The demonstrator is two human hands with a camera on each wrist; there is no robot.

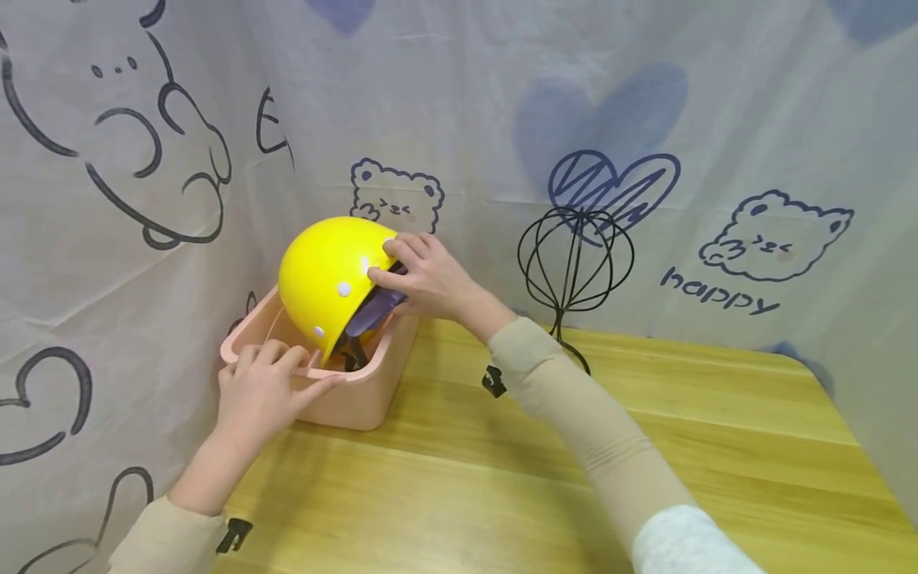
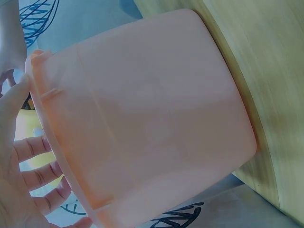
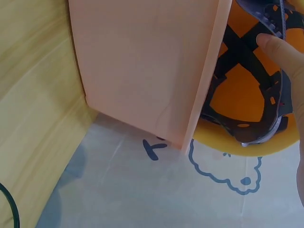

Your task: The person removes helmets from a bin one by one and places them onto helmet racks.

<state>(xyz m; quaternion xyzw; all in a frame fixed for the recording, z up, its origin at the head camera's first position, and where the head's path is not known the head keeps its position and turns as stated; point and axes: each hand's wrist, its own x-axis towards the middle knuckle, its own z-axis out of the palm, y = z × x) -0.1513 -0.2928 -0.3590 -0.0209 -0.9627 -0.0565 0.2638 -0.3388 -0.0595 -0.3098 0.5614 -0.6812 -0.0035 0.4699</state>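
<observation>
A yellow hard hat (image 1: 323,267) sits tilted, partly inside a pink plastic bin (image 1: 351,405), its dome standing above the rim. My right hand (image 1: 439,279) grips the hat's raised edge, thumb and fingers at the brim. In the right wrist view the hat's inside shows black straps (image 3: 244,54) and a dark headband (image 3: 273,123), with my right thumb (image 3: 278,47) over them. My left hand (image 1: 260,391) holds the near rim of the bin, fingers hooked over it. The left wrist view shows those fingers (image 2: 40,175) beyond the rim and the bin's outer wall (image 2: 152,109).
A black wire stand (image 1: 576,263) with a globe-shaped top stands behind my right forearm. The wooden table (image 1: 445,494) meets a printed white curtain (image 1: 459,96) at the back and left, close to the bin. Black buckles (image 1: 493,381) hang from both wrists.
</observation>
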